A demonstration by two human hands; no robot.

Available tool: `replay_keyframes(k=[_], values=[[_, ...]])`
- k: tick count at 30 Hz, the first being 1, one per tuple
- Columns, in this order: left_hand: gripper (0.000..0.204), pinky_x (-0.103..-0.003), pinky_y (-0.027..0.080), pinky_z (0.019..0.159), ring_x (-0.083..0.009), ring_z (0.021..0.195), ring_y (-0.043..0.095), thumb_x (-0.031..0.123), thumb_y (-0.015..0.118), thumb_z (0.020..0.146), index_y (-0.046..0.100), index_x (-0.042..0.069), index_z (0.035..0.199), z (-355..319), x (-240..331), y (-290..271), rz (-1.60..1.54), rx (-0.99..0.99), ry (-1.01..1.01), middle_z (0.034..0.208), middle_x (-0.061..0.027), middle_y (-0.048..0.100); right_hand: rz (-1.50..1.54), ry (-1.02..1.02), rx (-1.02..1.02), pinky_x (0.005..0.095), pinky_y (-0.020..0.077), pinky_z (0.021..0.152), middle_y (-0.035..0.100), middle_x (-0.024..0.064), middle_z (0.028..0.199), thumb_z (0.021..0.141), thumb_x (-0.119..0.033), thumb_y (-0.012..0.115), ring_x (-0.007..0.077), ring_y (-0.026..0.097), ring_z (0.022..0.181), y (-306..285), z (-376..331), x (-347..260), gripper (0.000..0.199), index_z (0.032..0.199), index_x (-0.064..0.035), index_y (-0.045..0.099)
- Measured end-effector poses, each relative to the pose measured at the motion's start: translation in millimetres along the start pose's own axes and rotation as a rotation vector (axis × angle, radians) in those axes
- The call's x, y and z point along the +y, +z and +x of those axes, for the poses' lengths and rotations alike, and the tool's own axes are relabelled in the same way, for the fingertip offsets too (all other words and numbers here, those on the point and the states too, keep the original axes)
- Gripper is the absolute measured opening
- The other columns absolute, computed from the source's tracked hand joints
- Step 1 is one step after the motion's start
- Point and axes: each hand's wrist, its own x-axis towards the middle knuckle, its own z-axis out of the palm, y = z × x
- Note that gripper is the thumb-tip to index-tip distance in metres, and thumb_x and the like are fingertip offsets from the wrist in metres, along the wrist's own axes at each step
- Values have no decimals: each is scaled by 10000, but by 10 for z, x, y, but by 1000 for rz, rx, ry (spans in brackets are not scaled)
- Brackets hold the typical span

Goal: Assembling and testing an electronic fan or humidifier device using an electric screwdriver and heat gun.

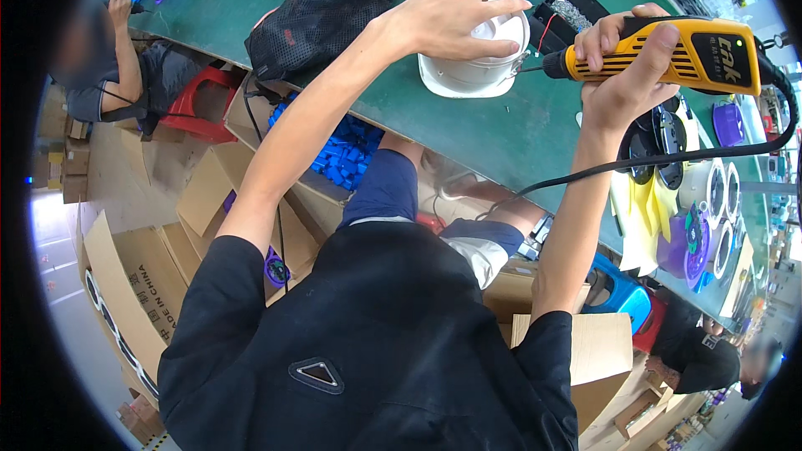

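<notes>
Near table edge (468, 146), screwdriver (668, 54) against housing (480, 54)

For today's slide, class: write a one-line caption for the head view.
Left hand steadies a white round housing on the green table while the right hand aims a yellow electric screwdriver at it.
</notes>
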Motion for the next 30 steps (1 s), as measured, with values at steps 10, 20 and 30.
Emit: replay_keyframes(k=[10,20,30], values=[[581,-417,475,989,-320,1183,534,509,574,917,514,214,1414,-12,4,-11,-4,14,12,1299,-141,556,-44,4,-26,254,398,447,519,74,616,930,-319,667,115,468,440,23,65,24,339,970,-1,555],[570,-417,463,992,-309,1182,514,490,581,906,516,192,1387,30,52,-26,3,-16,0,1312,-117,533,631,183,-674,229,344,388,450,40,607,945,-484,583,98,388,397,-12,628,657,452,1005,-46,491],[547,-413,477,951,-305,1138,530,440,590,915,502,194,1395,-41,-6,-38,1,6,20,1281,-104,542,75,284,-493,232,330,381,457,38,596,899,-505,656,94,388,395,7,370,58,495,967,-51,471]])
